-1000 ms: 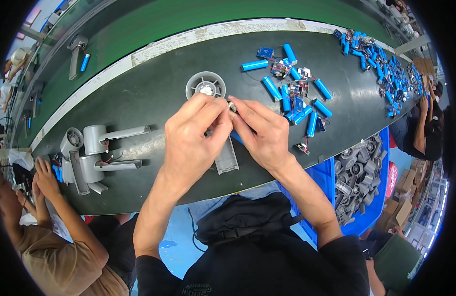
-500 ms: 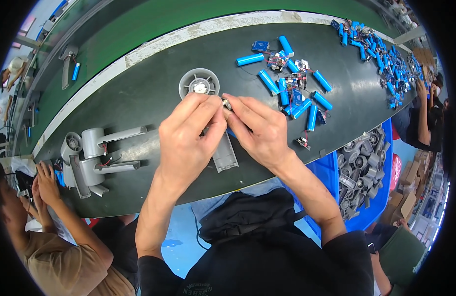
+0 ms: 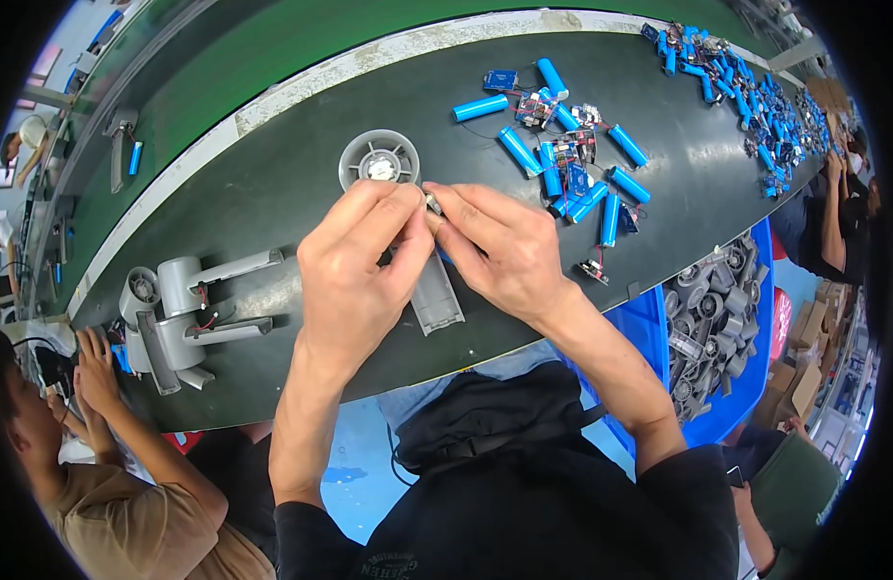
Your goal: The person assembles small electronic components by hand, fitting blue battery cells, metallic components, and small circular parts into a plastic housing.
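My left hand (image 3: pixel 362 253) and my right hand (image 3: pixel 501 246) meet fingertip to fingertip above the dark workbench. The right thumb and forefinger pinch a small silvery part (image 3: pixel 433 204), too small to name. My left fingers are pressed together against it; what they grip is hidden. Just beyond them stands a grey round fan housing (image 3: pixel 350 174) with spokes and a pale centre. Under my hands a grey trough-shaped handle half (image 3: pixel 438 302) points toward me. My hands cover where it meets the housing. A bit of blue shows beside the right fingers.
Blue battery cells with wired circuit boards (image 3: pixel 574 159) lie loose to the right, with a larger heap (image 3: pixel 746 101) farther off. Several grey housings (image 3: pixel 181 290) lie left, near a co-worker's hands (image 3: pixel 98 377). A blue bin (image 3: pixel 756 382) of grey parts stands below the bench's right edge.
The view has shifted slightly, so the bench items sit a little differently in it. My hands keep the same pinch at nearly the same place over the housing.
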`<action>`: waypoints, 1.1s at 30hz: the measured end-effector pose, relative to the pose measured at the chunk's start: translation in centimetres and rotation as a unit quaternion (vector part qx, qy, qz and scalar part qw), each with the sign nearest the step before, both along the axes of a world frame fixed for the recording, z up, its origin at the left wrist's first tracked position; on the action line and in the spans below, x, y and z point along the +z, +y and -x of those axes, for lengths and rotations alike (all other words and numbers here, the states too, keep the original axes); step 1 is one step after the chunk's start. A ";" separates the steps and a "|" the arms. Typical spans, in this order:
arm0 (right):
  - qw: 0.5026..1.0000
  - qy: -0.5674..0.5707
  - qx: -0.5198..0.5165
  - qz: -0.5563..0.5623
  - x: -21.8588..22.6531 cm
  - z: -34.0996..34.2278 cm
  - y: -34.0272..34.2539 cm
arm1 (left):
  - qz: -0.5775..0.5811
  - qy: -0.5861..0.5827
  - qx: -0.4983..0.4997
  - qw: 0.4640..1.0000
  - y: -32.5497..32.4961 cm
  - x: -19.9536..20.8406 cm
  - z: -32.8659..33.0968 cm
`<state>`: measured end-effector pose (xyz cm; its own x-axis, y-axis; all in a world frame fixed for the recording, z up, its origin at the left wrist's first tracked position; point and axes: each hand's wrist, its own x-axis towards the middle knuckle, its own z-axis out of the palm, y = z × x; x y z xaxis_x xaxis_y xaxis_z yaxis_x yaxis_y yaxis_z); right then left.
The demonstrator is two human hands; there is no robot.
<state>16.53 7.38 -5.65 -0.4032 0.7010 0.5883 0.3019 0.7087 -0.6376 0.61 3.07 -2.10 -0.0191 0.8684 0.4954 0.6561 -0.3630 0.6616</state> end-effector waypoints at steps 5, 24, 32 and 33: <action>1.000 -0.005 0.007 -0.009 0.0 -0.1 0.0 | 0.012 -0.011 0.003 1.000 -0.2 0.1 -0.2; 0.947 -0.003 0.011 0.321 5.5 3.3 9.3 | 0.077 -0.128 0.160 0.976 4.8 1.5 1.8; 0.923 -0.002 0.038 0.384 2.3 13.1 28.7 | 0.069 -0.065 0.208 0.974 22.1 -0.4 10.7; 0.924 0.001 0.035 0.381 1.6 13.5 30.0 | 0.061 -0.070 0.203 0.975 23.4 -0.9 11.2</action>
<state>3.02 37.39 -4.10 -0.4635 0.8838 -0.0642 0.2708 0.0723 -0.9599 -10.56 26.42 -3.01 -0.4332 0.8279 0.3564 0.6291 -0.0055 0.7773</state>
